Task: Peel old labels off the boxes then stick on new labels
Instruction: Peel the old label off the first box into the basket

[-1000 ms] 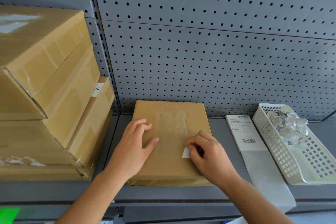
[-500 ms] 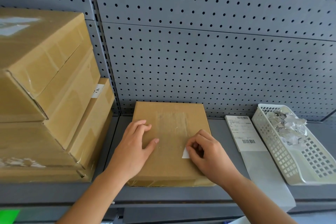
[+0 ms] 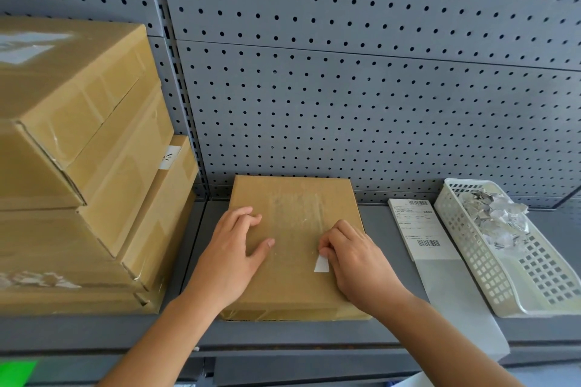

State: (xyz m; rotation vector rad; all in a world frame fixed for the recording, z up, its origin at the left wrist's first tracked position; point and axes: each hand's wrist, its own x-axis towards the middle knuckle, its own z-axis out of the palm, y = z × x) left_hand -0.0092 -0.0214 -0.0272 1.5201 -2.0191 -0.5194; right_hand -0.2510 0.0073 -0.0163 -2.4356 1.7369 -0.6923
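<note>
- My right hand [image 3: 355, 261] has its fingers curled and its fingertips pinching the label remnant [image 3: 321, 264], a small white paper scrap with one edge lifted off the card.
- The remnant sits on the near right part of the flat cardboard box [image 3: 292, 190], which lies lid-up on the grey metal shelf [image 3: 377, 334].
- My left hand [image 3: 232, 254] lies palm-down on the left half of the box lid, thumb spread, grasping nothing; it pins the box in place.
- Between my hands and further back, a rectangular residue patch [image 3: 295, 214] shows dull, streaked adhesive film on plain brown card. Judgement: most of the old label is off this box; only the scrap remains.
- Not yet done here: clear the scrap, then apply a new label.
- The new label sheet [image 3: 415, 226], white with printed barcodes, lies just right of the box on a glossy translucent backing liner [image 3: 456, 302].
- A white plastic basket [image 3: 490, 276] with a lattice wall holds crumpled label scraps [image 3: 496, 214]; judgement: waste from earlier peeling.
- At far left, stacked cartons [image 3: 78, 135], taped corrugated card, show white label traces; judgement: some still await treatment.
- Behind everything stands the grey perforated back panel [image 3: 345, 104].
</note>
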